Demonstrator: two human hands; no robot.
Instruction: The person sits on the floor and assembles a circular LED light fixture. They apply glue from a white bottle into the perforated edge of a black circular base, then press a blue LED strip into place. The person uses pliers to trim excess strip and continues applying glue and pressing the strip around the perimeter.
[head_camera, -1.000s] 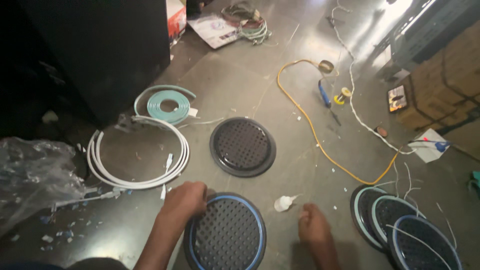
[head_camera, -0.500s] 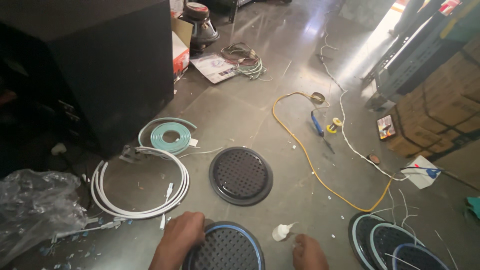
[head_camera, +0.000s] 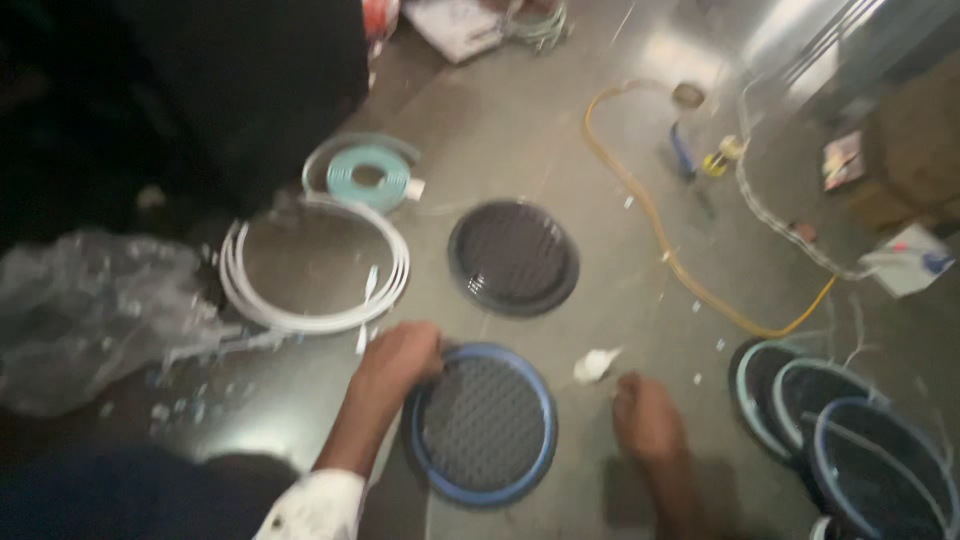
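The left hand has its grip closed over the upper-left rim of a round black mesh grille with a blue rim, which lies flat on the grey floor directly in front of the person. The right hand rests knuckles-down on the floor to the right of that grille, curled into a loose fist; whether it holds anything cannot be told through the blur. A small crumpled white scrap lies between the two hands, just beyond the grille's right edge. By the look of it, the step in hand is lifting or turning the blue-rimmed grille by its edge. A clean lift would likely call for the right hand to take the opposite rim.

Beyond the left grip sit a coiled white cable and an all-black round grille; a stack of similar blue-rimmed grilles lies well to the right.
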